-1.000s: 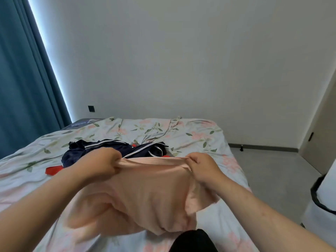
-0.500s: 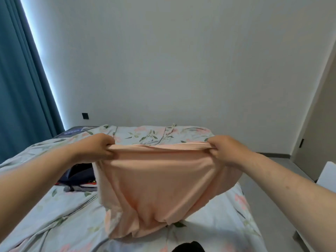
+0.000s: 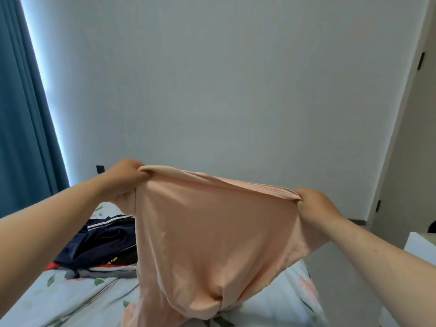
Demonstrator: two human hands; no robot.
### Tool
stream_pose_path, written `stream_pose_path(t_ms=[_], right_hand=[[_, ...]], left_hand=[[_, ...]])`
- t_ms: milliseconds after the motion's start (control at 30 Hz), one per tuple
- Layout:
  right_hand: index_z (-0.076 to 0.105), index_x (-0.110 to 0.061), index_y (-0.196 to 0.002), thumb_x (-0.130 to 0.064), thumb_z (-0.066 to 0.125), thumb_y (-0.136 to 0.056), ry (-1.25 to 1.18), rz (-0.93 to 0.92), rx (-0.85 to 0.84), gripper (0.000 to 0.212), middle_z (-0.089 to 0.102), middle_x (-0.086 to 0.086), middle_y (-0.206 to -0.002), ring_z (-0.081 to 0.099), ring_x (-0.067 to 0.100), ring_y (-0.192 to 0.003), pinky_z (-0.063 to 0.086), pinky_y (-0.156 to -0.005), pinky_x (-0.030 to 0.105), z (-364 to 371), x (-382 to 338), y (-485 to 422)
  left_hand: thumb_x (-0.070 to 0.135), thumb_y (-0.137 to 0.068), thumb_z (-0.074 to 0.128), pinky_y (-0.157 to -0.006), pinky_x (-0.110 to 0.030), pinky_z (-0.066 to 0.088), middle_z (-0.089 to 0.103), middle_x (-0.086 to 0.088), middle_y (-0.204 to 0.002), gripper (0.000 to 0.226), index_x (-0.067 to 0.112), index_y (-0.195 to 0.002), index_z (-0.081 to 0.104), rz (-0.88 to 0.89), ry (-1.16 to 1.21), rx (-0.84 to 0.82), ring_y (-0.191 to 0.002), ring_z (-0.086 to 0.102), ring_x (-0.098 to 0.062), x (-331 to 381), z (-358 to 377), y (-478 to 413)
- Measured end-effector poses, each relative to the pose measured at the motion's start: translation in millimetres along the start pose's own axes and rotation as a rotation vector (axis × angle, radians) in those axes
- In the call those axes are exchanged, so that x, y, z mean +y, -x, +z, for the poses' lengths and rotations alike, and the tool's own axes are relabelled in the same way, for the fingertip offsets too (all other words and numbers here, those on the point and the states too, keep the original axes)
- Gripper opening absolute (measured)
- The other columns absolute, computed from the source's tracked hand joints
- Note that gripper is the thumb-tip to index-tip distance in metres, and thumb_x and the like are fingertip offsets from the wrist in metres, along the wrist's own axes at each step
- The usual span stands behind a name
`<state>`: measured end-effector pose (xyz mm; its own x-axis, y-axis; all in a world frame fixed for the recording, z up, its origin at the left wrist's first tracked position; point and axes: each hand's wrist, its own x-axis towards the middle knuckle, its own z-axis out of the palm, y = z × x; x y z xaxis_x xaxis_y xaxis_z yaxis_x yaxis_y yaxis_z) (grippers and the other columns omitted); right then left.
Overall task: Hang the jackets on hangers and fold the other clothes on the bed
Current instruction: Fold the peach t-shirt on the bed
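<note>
A peach-pink garment [image 3: 212, 244] hangs in front of me, stretched by its top edge between both hands. My left hand [image 3: 122, 180] grips its upper left corner and my right hand [image 3: 316, 208] grips its upper right corner, a little lower. The cloth's bottom bunches down onto the floral-sheeted bed [image 3: 70, 300]. Behind it on the bed lies a pile with a navy jacket with white stripes [image 3: 99, 241], something red and something grey beneath it. The garment hides the middle of the bed.
A teal curtain [image 3: 21, 138] hangs at the left with light at its edge. A plain wall [image 3: 236, 90] stands behind the bed. A door [image 3: 405, 161] is at the right, and a white object [image 3: 420, 249] stands by the bed's right side.
Both hands have lifted the pink garment higher and spread it wider. The view has tilted up, so more wall and less bed shows.
</note>
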<state>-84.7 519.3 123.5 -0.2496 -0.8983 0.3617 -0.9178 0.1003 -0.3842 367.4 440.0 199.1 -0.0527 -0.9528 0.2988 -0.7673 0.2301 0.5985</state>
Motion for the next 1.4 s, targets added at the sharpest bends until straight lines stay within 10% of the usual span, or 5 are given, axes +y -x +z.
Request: stream_pose_path(t_ms=[267,500,800,1033,1400], right_hand=[[0.061,-0.01,-0.079,-0.008,0.046,-0.093,0.093,0.075,-0.019,0.021,0.069,0.021,-0.098,0.063,0.036,-0.094,0.037,-0.066,0.033,-17,11,-7],[0.069,-0.014,-0.079,-0.014,0.061,-0.089,-0.306,0.294,-0.578,0.012,0.07,0.007,-0.077,0.063,0.02,-0.071,0.047,-0.066,0.028,0,33,5],[0.054,-0.009,-0.081,-0.007,0.047,-0.099,-0.526,0.644,-0.517,0.019,0.05,0.008,-0.056,0.048,0.016,-0.041,0.041,-0.033,0.021,64,-6,-88],[0.062,0.005,-0.098,0.015,0.032,-0.095,-1.286,0.447,-0.148,0.032,0.063,0.015,-0.089,0.061,0.02,-0.079,0.057,-0.062,0.021,10,-57,-181],[0.07,-0.002,-0.085,-0.007,0.064,-0.094,-1.17,0.126,0.151,0.012,0.068,0.015,-0.083,0.061,0.025,-0.087,0.05,-0.094,0.035,-33,-47,-167]], left_hand=[[0.022,-0.092,0.056,-0.067,-0.032,0.042,0.067,-0.013,-0.085,0.022,0.004,-0.085,0.066,0.105,-0.354,0.006,-0.085,0.062,-0.031,28,-2,-16],[0.028,-0.091,0.056,-0.07,-0.025,0.043,0.071,-0.009,-0.103,0.022,0.01,-0.089,0.07,-0.189,-0.583,-0.36,-0.088,0.061,-0.021,-40,40,-15],[-0.004,-0.1,0.038,-0.042,-0.04,0.056,0.062,-0.02,-0.088,0.015,-0.002,-0.098,0.053,-0.776,0.84,-0.166,-0.075,0.06,-0.03,-82,104,-95],[-0.003,-0.101,0.034,-0.084,-0.045,0.055,0.056,-0.013,-0.092,0.024,0.003,-0.095,0.057,-0.441,1.214,0.045,-0.08,0.056,-0.02,4,54,-198],[0.016,-0.096,0.058,-0.096,-0.038,0.045,0.068,-0.008,-0.104,0.015,0.007,-0.104,0.068,0.026,0.859,0.087,-0.098,0.062,-0.018,13,6,-166]])
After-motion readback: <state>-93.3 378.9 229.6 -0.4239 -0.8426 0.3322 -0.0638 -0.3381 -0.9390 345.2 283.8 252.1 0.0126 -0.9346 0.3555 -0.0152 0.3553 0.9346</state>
